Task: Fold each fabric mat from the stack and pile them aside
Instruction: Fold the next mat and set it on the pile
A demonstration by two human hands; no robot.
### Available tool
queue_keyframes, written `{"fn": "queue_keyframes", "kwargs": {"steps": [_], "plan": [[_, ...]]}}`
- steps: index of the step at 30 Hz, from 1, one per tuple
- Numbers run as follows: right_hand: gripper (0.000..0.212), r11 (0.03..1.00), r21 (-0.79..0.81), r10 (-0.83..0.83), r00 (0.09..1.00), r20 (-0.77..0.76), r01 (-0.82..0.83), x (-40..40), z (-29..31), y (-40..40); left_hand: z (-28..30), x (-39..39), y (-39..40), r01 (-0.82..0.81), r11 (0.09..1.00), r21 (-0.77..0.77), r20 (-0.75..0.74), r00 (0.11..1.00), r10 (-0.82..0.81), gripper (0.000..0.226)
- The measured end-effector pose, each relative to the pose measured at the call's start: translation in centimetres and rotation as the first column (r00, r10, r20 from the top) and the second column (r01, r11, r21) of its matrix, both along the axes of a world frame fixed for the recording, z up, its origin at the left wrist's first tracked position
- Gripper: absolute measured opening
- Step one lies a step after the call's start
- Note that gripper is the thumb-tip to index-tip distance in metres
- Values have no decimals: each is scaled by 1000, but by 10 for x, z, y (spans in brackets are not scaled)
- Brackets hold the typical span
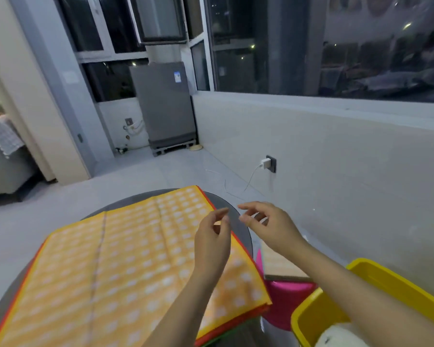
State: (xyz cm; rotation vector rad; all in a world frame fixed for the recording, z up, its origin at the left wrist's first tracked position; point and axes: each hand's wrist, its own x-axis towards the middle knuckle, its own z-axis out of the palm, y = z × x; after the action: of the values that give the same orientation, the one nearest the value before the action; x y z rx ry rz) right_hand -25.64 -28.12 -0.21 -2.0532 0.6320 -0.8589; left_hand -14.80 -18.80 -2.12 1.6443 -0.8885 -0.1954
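1. We see a yellow mat with white dots (125, 266) lying flat on top of the stack, on a round dark table (238, 216) that fills the near left of the scene
2. We see red and green edges (226, 339) of further mats showing under its near right corner
3. Our left hand (211, 244) is raised over the right part of the mat, fingers loosely curled and holding nothing
4. Our right hand (268, 226) hovers just right of it, past the mat's right edge, fingers relaxed and apart, also holding nothing; the two hands are near each other but not touching
5. To the near right we see a yellow bin (376, 291) and a pink stool (288, 301) beside it
6. Far off stand a grey appliance (166, 106), dark windows (311, 43), and a charger (266, 163) plugged into the right wall
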Motion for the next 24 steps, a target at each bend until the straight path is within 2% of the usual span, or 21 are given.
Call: {"fn": "queue_keyframes", "kwargs": {"steps": [5,11,15,18,24], "plan": [[22,980,-48,188,980,-67,-192,27,1,64,-5,28,86,-12,991,130,120,993,-4,17],[23,929,-83,331,910,-251,-361,56,-37,108,-28,48,161,-35,953,302,213,977,-32,13],[24,893,-117,358,844,-398,-434,65,-58,121,-44,59,189,-62,895,441,218,975,-39,11],[26,849,-131,405,789,-462,-512,66,-66,126,-50,63,202,-49,831,553,236,967,-100,18],[35,745,-156,459,667,-587,-649,62,-73,130,-62,67,217,103,811,576,170,955,-242,16]]}}
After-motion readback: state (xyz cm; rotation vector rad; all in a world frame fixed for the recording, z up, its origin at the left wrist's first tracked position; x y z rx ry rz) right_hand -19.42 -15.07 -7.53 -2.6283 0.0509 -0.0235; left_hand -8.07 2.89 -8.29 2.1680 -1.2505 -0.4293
